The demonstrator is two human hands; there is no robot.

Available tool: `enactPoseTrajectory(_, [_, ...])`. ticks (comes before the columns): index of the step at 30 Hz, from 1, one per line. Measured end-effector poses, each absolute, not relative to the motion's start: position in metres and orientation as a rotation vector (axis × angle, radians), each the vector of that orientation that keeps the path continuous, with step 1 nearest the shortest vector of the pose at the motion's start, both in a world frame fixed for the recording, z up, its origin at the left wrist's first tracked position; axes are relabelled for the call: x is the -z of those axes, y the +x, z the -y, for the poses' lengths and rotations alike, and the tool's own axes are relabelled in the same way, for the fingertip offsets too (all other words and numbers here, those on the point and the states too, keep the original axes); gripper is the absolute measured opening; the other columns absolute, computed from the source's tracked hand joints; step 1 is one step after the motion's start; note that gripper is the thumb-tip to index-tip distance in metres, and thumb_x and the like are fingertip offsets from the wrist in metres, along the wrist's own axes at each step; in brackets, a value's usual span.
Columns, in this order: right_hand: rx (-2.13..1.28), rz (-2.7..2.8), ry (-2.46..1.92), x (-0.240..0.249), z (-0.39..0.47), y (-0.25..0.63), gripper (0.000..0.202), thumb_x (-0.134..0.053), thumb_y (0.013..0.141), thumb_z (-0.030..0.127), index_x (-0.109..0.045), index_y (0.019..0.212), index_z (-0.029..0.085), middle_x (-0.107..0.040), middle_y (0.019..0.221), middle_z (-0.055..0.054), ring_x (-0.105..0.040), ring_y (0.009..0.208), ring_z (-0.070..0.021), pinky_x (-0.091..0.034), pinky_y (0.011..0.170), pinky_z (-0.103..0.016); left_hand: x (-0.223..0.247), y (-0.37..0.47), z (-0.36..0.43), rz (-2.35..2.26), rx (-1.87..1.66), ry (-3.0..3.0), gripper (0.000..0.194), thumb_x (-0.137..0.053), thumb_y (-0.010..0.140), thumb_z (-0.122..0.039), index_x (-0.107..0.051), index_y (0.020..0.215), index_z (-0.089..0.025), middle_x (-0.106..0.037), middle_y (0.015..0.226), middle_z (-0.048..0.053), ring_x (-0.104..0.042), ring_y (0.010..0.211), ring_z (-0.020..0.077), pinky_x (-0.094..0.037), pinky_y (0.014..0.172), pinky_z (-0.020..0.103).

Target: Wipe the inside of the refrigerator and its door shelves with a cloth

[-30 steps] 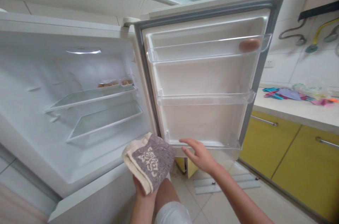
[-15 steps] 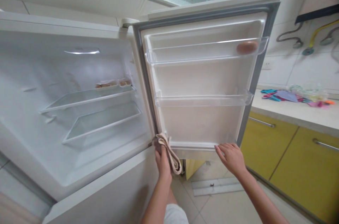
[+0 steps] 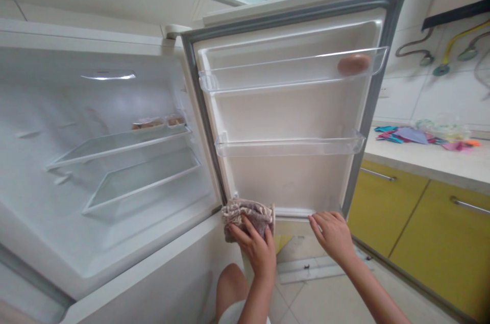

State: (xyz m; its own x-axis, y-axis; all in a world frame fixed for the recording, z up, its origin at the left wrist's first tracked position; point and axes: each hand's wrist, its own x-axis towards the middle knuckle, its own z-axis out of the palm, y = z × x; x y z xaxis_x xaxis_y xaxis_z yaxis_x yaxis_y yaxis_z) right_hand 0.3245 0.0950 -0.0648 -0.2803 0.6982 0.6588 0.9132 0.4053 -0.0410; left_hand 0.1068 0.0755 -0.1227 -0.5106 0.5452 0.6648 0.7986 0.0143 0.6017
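The fridge door [image 3: 291,181] stands wide open, its inner side facing me. My left hand [image 3: 257,245] has a folded brownish cloth [image 3: 248,214] under its spread fingers, at the door's lower corner on the hinge side. Farther right, my right hand [image 3: 333,234] grips the bottom edge of the door with curled fingers; the fingertips are partly hidden. Two clear door shelves cross the door: the upper shelf [image 3: 268,71] holds a reddish-brown rounded thing [image 3: 354,64], and the lower shelf [image 3: 291,147] sits beneath it.
To the left is the lit fridge compartment [image 3: 126,242] with glass shelves [image 3: 141,181]; small food packs [image 3: 148,124] lie on the upper one. A white counter [image 3: 432,163] with colourful cloths or bags [image 3: 409,135] stands at right, above yellow cabinets [image 3: 386,206]. My knee [image 3: 231,283] is below.
My left hand has turned palm down over the cloth and moved slightly right, and the cloth now lies broader across the corner. My right hand keeps its place at the door's edge.
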Motion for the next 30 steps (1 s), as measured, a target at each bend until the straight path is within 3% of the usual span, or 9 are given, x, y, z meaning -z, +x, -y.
enactPoseTrajectory(3, [0.464, 2.08, -1.384, 0.065, -0.093, 0.325, 0.036, -0.041, 0.103, 0.035, -0.068, 0.082, 0.022, -0.074, 0.081, -0.003, -0.064, 0.075, -0.0168, -0.033, 0.084, -0.034, 0.112, 0.078, -0.069, 1.887, 1.268, -1.583, 0.067, -0.062, 0.086, -0.033, -0.041, 0.149, -0.018, -0.001, 0.167, 0.023, -0.004, 0.154, 0.0483, -0.026, 0.119, 0.069])
enactPoseTrajectory(6, [0.464, 2.073, -1.391, 0.065, -0.092, 0.324, 0.035, -0.042, 0.102, 0.035, -0.066, 0.08, 0.021, -0.074, 0.08, -0.003, -0.064, 0.076, -0.017, -0.033, 0.084, -0.035, 0.088, 0.037, -0.074, 1.73, 1.089, -1.833, 0.063, -0.072, 0.078, -0.034, -0.054, 0.138, -0.025, -0.037, 0.154, 0.017, -0.021, 0.151, 0.0443, -0.024, 0.12, 0.068])
enactPoseTrajectory(8, [0.469, 2.064, -1.386, 0.065, -0.091, 0.324, 0.035, -0.043, 0.102, 0.034, -0.066, 0.08, 0.021, -0.073, 0.08, -0.003, -0.063, 0.076, -0.017, -0.032, 0.084, -0.035, 0.076, 0.014, -0.078, 1.694, 1.087, -1.985, 0.063, -0.078, 0.071, -0.032, -0.058, 0.13, -0.024, -0.049, 0.142, 0.015, -0.035, 0.144, 0.04, -0.03, 0.12, 0.063])
enactPoseTrajectory(12, [0.481, 2.053, -1.362, 0.066, -0.088, 0.321, 0.034, -0.043, 0.102, 0.033, -0.064, 0.077, 0.022, -0.072, 0.076, -0.002, -0.061, 0.074, -0.0169, -0.032, 0.084, -0.035, 0.08, 0.007, -0.081, 1.778, 1.445, -1.951, 0.06, -0.065, 0.082, -0.029, -0.045, 0.138, -0.021, -0.04, 0.15, 0.016, -0.039, 0.144, 0.0323, -0.037, 0.119, 0.055])
enactPoseTrajectory(15, [0.487, 2.037, -1.364, 0.066, -0.087, 0.32, 0.034, -0.043, 0.102, 0.032, -0.063, 0.077, 0.022, -0.071, 0.075, -0.002, -0.06, 0.074, -0.0172, -0.031, 0.084, -0.035, 0.094, 0.033, -0.081, 1.913, 1.682, -1.639, 0.065, -0.054, 0.091, -0.033, -0.031, 0.149, -0.018, -0.029, 0.157, 0.022, -0.031, 0.149, 0.0355, -0.033, 0.12, 0.059])
enactPoseTrajectory(19, [0.502, 2.039, -1.361, 0.066, -0.088, 0.32, 0.034, -0.042, 0.102, 0.033, -0.065, 0.079, 0.022, -0.072, 0.077, -0.002, -0.061, 0.074, -0.0171, -0.032, 0.084, -0.035, 0.091, 0.066, -0.09, 2.063, 1.822, -1.271, 0.07, -0.051, 0.092, -0.043, -0.029, 0.152, -0.016, -0.033, 0.154, 0.025, -0.033, 0.147, 0.0385, -0.032, 0.119, 0.061])
enactPoseTrajectory(24, [0.501, 2.044, -1.38, 0.066, -0.088, 0.321, 0.033, -0.043, 0.102, 0.033, -0.066, 0.081, 0.022, -0.072, 0.078, -0.002, -0.061, 0.075, -0.0171, -0.032, 0.085, -0.036, 0.082, 0.07, -0.093, 2.137, 1.731, -1.183, 0.081, -0.053, 0.091, -0.051, -0.028, 0.152, -0.005, -0.039, 0.149, 0.032, -0.037, 0.143, 0.0416, -0.036, 0.117, 0.06])
enactPoseTrajectory(30, [0.499, 2.012, -1.379, 0.067, -0.089, 0.319, 0.033, -0.044, 0.101, 0.032, -0.065, 0.078, 0.022, -0.072, 0.077, -0.002, -0.061, 0.075, -0.0175, -0.031, 0.086, -0.036, 0.103, 0.069, -0.07, 2.051, 1.497, -1.499, 0.066, -0.051, 0.093, -0.04, -0.035, 0.153, -0.019, -0.009, 0.166, 0.023, -0.019, 0.153, 0.0437, -0.034, 0.117, 0.062])
